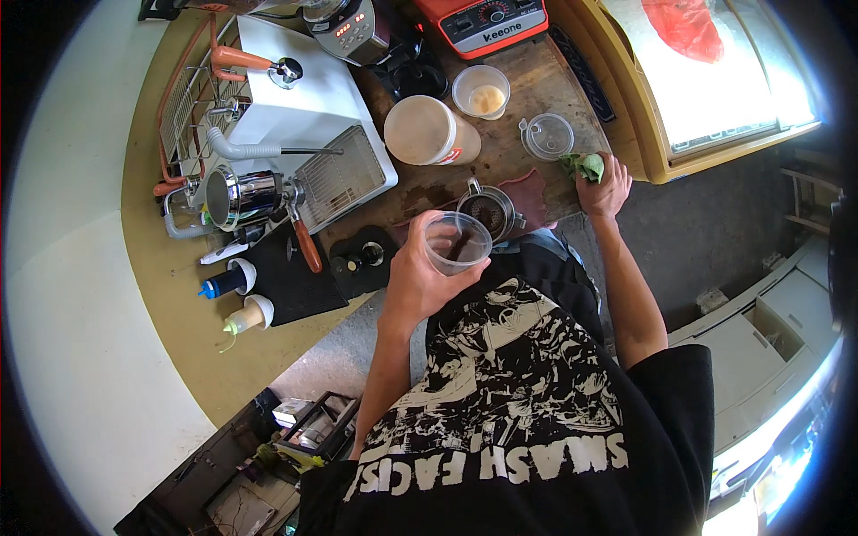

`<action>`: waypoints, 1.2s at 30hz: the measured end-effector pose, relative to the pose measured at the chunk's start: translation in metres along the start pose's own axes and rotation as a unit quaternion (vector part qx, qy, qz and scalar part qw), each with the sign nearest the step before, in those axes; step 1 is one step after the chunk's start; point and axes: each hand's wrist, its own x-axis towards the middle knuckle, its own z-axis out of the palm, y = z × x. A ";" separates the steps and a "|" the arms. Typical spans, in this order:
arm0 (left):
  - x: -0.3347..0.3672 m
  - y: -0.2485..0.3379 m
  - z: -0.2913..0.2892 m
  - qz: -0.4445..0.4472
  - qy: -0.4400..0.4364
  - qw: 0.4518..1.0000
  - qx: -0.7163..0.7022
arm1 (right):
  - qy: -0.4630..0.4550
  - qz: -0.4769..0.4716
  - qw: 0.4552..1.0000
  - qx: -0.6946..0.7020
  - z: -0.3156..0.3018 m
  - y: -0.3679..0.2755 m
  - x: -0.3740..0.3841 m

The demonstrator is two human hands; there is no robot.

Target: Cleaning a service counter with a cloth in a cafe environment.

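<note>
Presently holding clear cup (466, 251) in curled left hand (418, 275); clutching green cloth (587, 166) in closed right hand (606, 189); with metal vessel (489, 211) at one o'clock from cup, nearer left hand.

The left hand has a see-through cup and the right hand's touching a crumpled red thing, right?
Almost: the crumpled thing the right hand is touching is green, not red, in the head view. The left hand does have a see-through cup.

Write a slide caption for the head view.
Left hand holds a clear cup near a metal vessel; right hand grips a green cloth at the edge of the counter.
</note>
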 end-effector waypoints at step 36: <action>-0.045 -0.087 -0.013 0.088 0.152 0.981 -0.078 | 0.110 0.144 0.917 0.356 -0.021 -0.022 0.007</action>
